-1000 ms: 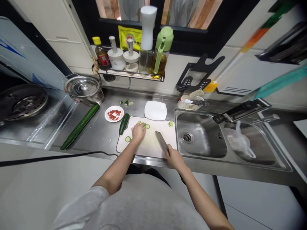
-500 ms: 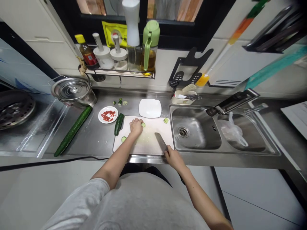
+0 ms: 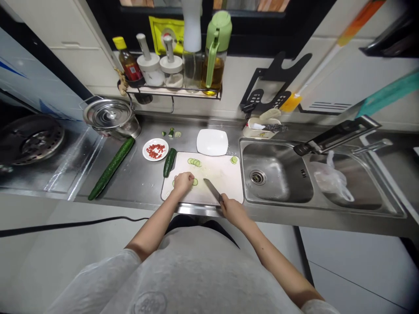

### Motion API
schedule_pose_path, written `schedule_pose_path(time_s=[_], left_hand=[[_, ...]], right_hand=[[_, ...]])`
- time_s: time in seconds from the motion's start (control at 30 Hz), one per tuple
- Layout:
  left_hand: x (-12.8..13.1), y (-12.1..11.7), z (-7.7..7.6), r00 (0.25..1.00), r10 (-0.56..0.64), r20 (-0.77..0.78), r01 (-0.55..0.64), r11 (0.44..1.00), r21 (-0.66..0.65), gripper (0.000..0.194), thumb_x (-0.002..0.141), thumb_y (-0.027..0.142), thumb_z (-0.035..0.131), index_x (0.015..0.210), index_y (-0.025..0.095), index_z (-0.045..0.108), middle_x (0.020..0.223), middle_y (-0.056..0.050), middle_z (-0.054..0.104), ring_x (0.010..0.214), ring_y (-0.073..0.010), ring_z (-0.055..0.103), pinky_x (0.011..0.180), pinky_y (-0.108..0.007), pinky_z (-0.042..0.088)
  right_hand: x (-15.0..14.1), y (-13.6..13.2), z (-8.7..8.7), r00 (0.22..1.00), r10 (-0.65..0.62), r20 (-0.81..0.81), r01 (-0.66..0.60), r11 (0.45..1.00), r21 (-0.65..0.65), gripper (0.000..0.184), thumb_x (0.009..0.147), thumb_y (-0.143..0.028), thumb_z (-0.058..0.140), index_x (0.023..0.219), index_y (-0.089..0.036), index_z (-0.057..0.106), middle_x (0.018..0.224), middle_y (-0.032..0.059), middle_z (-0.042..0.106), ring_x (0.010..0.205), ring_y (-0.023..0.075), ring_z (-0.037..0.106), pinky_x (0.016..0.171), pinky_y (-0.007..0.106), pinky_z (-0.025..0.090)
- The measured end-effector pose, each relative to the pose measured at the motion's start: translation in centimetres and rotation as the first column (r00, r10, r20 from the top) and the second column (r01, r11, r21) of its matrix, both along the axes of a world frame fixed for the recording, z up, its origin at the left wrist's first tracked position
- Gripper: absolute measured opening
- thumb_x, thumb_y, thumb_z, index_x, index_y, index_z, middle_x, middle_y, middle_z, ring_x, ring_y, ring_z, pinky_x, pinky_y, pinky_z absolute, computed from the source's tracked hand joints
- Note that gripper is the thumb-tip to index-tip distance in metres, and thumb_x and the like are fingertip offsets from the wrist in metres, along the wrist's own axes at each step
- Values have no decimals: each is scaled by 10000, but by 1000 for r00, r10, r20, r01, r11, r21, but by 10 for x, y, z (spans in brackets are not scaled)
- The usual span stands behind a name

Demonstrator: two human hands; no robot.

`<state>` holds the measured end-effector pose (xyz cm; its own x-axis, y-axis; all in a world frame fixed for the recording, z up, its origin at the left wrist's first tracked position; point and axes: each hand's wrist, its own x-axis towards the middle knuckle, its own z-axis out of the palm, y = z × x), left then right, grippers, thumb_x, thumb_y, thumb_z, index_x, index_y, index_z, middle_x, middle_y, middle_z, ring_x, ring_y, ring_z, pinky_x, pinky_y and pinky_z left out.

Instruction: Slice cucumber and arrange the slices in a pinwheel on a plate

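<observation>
My left hand is low over the left part of the white cutting board. Its fingers are pinched together at a thin cucumber slice. Another bit of green shows at the hand's left side, mostly hidden. In my right hand is a kitchen knife, its blade slanting up and left over the board. A short row of overlapping cucumber slices lies near the board's back edge. More slices sit at its back right corner. A cut piece of cucumber rests along the left edge.
Behind the board stands a white dish. A plate of chopped red pieces and a whole cucumber lie to the left, near a lidded steel pot. On the right is the sink, with a plastic bag in its second basin.
My left hand has moved from the row of slices toward the board's near edge, uncovering the row. The knife stays in my right hand, its tip a little further left. The view has shifted.
</observation>
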<state>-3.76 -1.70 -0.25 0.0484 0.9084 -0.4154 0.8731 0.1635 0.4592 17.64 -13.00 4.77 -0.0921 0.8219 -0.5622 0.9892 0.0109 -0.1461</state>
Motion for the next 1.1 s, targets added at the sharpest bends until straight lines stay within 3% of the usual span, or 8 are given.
schedule_pose_path(time_s=[0.1,0.3,1.1], left_hand=[[-5,-2,-2,997,-25,-70,28,999,40,218,806,235,536,939,276,703,989,-17,726,976,-199,608,899,-339,368],[-11,-1,-4,997,-32,-67,35,998,45,200,805,250,554,924,287,711,1012,-21,711,1005,-215,580,906,-371,343],[-10,1,-8,998,-55,-29,56,997,45,219,806,230,530,885,301,722,989,-27,702,1022,-245,558,918,-414,309]], right_hand=[[-15,6,1,998,69,-12,-69,997,-15,208,958,-230,343,1144,-190,427,894,102,673,816,209,638,660,261,335],[-33,20,4,989,147,-6,-147,988,-45,262,910,-146,318,1144,-172,435,869,107,675,834,227,642,642,278,351],[-44,33,-7,981,192,34,-189,979,-71,355,885,-75,330,1213,-175,420,942,134,678,911,236,649,696,291,411]])
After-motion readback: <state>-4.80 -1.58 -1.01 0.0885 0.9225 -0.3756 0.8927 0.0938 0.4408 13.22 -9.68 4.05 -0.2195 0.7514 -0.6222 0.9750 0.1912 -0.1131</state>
